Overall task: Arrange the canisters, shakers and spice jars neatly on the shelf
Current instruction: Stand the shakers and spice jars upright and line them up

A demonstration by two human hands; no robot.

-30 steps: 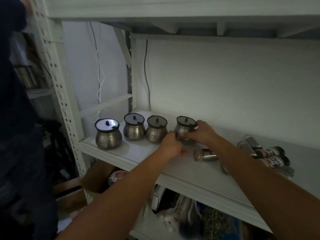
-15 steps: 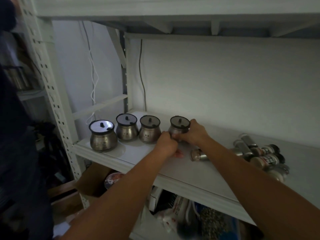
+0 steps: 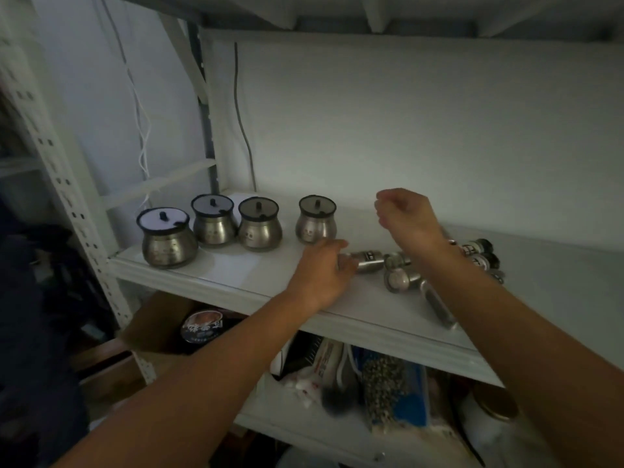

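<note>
On the shelf [image 3: 216,275]: four lidded steel canisters stand upright along its left half, each with a black knob on its lid.
Row: the left canister [image 3: 167,238] sits nearest the front edge. The second canister [image 3: 212,221] and third canister [image 3: 259,224] stand just beside each other farther back. The fourth canister [image 3: 316,220] stands off to the right, with a gap between it and the third.
Left hand [image 3: 320,271]: it reaches over the front edge, just in front of the fourth canister. Its fingers curl at the near end of a shaker [image 3: 368,261] that lies on its side. It seems to touch that end, but I cannot tell whether it grips it (the light is dim).
Right hand [image 3: 405,219]: it is raised above the shelf, right of the fourth canister, with fingers loosely curled and holding nothing. It is well apart from the left hand.
Lying jars: a pink jar [image 3: 398,280] lies on its side just right of the shaker, round end toward the camera. A short jar [image 3: 396,260] lies just behind it. A long shaker [image 3: 437,307] lies near the front edge, partly under the right forearm. Two black-capped jars [image 3: 476,247] lie behind the right wrist, labels up.
Wall: a white cord [image 3: 140,130] and a grey cable [image 3: 243,130] hang down behind the canisters.
Below: a cardboard box [image 3: 148,319] holds a round tin [image 3: 202,327]. Bags and packets crowd the lower shelf, too blurred to name.
</note>
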